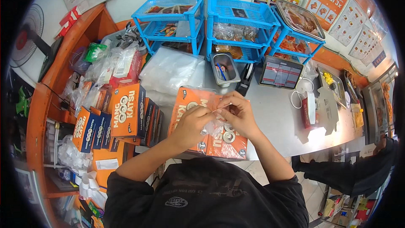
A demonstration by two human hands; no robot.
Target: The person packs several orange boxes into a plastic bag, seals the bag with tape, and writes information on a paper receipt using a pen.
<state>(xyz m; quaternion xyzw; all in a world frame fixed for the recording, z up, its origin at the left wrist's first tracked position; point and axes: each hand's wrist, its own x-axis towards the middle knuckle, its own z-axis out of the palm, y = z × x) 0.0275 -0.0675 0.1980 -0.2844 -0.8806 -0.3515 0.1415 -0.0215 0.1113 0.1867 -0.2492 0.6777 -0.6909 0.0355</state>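
My left hand [194, 123] and my right hand [237, 112] meet over two orange food boxes [226, 148] lying side by side under clear plastic at the counter's front. Between my fingertips is a thin light strand, perhaps a rubber band or twisted plastic. Gathered clear plastic [213, 127] hangs just below my fingers. Both hands pinch at this spot, thumbs and forefingers close together; my palms are hidden from view.
Upright orange and navy boxes [126, 110] stand at left. Clear plastic bags [172, 68] lie behind, near blue tiered racks [242, 19], a steel container [224, 69], a black stapler-like tool [245, 80] and a tablet [281, 72]. Opened cartons [327, 110] stand right. A person in dark clothing [354, 171] is at far right.
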